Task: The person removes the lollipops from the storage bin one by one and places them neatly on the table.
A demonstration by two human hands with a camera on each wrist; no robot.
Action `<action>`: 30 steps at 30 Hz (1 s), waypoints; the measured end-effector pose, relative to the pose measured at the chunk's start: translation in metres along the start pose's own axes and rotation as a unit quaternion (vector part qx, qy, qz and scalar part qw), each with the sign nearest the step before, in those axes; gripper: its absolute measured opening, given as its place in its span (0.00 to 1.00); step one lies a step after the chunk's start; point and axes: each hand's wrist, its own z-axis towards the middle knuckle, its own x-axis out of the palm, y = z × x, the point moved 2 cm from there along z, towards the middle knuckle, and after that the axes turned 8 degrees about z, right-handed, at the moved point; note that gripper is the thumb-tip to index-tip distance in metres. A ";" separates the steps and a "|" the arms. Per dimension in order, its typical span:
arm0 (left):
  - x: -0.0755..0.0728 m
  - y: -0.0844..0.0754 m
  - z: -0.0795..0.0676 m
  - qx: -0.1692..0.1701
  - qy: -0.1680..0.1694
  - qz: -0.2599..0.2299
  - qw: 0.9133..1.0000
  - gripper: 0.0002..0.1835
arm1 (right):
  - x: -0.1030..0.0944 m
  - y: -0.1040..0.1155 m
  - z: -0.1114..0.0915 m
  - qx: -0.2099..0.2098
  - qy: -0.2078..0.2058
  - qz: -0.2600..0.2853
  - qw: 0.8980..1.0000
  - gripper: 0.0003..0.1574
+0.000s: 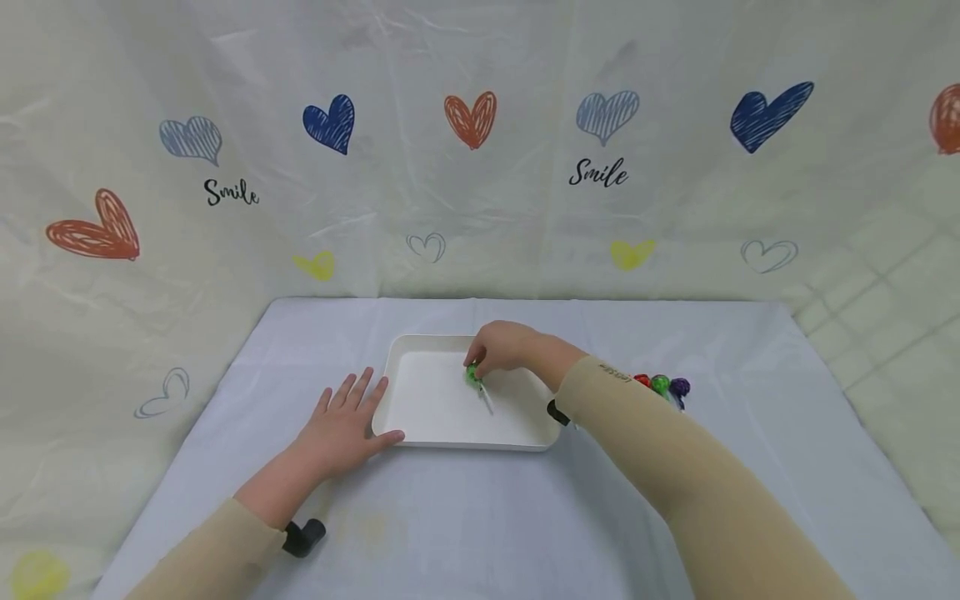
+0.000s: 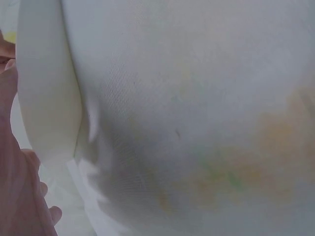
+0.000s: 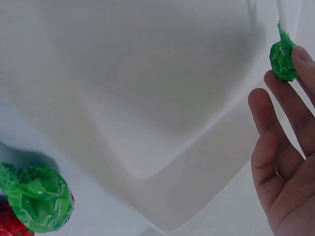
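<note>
Over the white tray (image 1: 427, 408), my right hand (image 1: 501, 345) pinches a green-wrapped lollipop (image 1: 472, 372) by its round head, the white stick slanting down toward the front. In the right wrist view, the thumb and fingers of the right hand (image 3: 288, 142) grip the green lollipop (image 3: 283, 61). With fingers spread, my left hand (image 1: 341, 429) rests at the tray's left front corner, its thumb touching the rim. The left wrist view shows part of the left hand (image 2: 22, 182) beside the tray's pale outer wall (image 2: 47, 78).
Right of the tray, partly behind my right sleeve, lie more wrapped lollipops: a red one (image 1: 642, 380), a green one (image 1: 660, 384) and a purple one (image 1: 680, 387). A white cloth (image 1: 465, 525) covers the table. Behind it hangs a sheet with printed hearts (image 1: 470, 119).
</note>
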 end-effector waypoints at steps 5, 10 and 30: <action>0.000 0.000 0.001 -0.002 0.003 -0.001 1.000 0.54 | -0.007 -0.003 -0.006 -0.002 -0.006 0.015 1.000 0.16; -0.003 -0.003 0.000 0.000 0.003 0.000 1.000 0.54 | -0.014 -0.008 -0.015 -0.003 -0.017 0.045 0.999 0.18; 0.003 -0.001 0.002 0.000 -0.005 -0.003 1.000 0.57 | -0.029 -0.068 -0.095 0.016 -0.108 0.064 0.992 0.21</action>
